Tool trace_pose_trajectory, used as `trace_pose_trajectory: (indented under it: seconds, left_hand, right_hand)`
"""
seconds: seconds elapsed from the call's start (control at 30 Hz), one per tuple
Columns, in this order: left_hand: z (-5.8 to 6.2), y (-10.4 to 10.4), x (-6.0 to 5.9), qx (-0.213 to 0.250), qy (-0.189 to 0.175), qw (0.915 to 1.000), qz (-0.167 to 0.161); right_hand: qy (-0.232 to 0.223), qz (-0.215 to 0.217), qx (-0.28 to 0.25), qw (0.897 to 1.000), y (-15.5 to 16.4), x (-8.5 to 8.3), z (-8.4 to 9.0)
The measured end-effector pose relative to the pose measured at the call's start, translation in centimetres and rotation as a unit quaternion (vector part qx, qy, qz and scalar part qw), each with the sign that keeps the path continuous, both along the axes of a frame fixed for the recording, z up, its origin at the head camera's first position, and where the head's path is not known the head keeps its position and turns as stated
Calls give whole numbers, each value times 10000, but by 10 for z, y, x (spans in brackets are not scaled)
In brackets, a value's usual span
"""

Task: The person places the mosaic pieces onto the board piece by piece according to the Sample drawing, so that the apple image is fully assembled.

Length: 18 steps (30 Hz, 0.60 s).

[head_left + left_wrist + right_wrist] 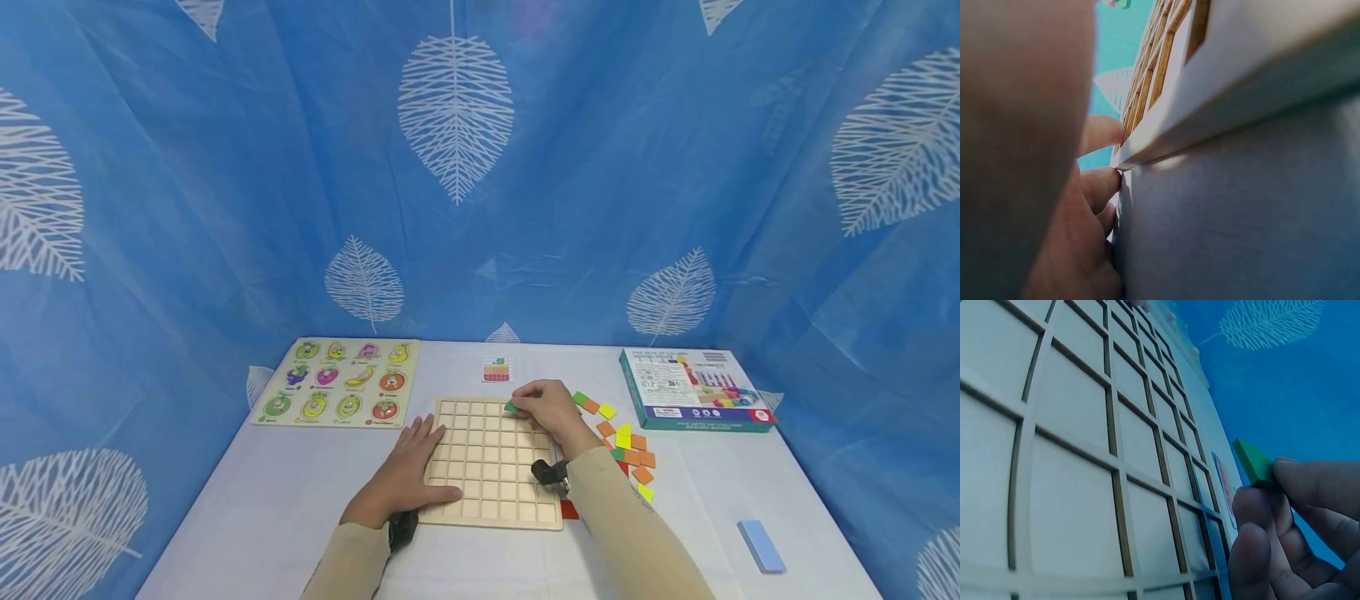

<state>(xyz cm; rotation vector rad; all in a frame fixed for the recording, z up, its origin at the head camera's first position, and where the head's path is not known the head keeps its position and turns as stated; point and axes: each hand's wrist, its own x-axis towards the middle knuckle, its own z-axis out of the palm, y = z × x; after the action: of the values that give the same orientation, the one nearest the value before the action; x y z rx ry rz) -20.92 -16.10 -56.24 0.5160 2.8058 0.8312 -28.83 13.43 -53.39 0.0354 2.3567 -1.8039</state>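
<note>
A wooden grid board (480, 467) with square recesses lies on the table. My left hand (405, 471) rests at its left edge with the fingers spread and the thumb over the lower left squares; in the left wrist view fingertips (1104, 134) touch the rim. My right hand (551, 408) is above the board's far right corner. Between thumb and fingers it pinches a green tile (1254, 464), held over the grid in the head view. Loose orange tiles (643, 458), yellow tiles (623, 435) and a few green and red ones lie to the right, partly hidden by the right forearm.
Behind the board lies a small picture card (497, 369). A fruit picture board (337, 383) is at the back left, a boxed set (693, 390) at the back right. A blue block (761, 546) sits near the front right. Blue curtain (555, 275) surrounds the table.
</note>
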Motion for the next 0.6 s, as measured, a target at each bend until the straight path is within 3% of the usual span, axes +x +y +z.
trace_pose_trajectory:
  seconds: [0.6]
  left_hand:
    - [-3,0,-1,-23,48,10000,-48]
  right_hand:
    - [5,273,94,9996,-20,-12,-9]
